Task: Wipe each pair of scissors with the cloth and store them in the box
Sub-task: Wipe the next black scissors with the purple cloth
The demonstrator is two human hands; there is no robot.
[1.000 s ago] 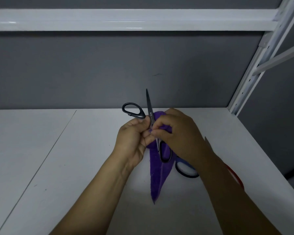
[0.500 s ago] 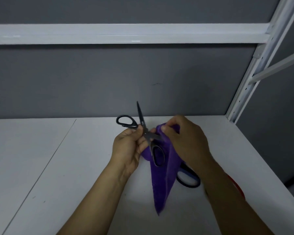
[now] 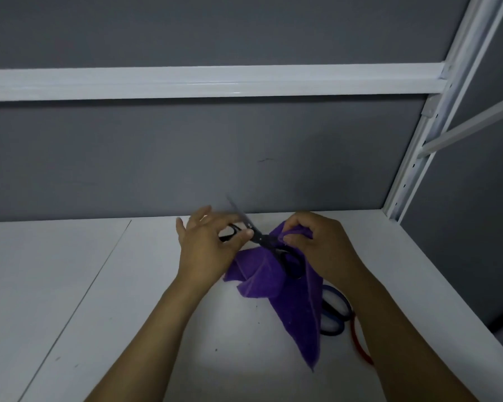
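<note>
"Where are the black scissors (image 3: 263,239)?"

"Above the shelf (image 3: 70,285), near its back edge, handles spread apart, one blurred blade pointing up and left."

"And the hands?"

"The left hand (image 3: 212,246) pinches the scissors by one handle loop, its other fingers spread. The right hand (image 3: 321,243) pinches the top of the purple cloth (image 3: 296,303), which lies against the other handle and hangs down to a point."

"Anything else?"

"Blue scissors (image 3: 336,313) lie near the shelf's right edge, partly behind the cloth, a red handle (image 3: 360,345) just beside them."
</note>
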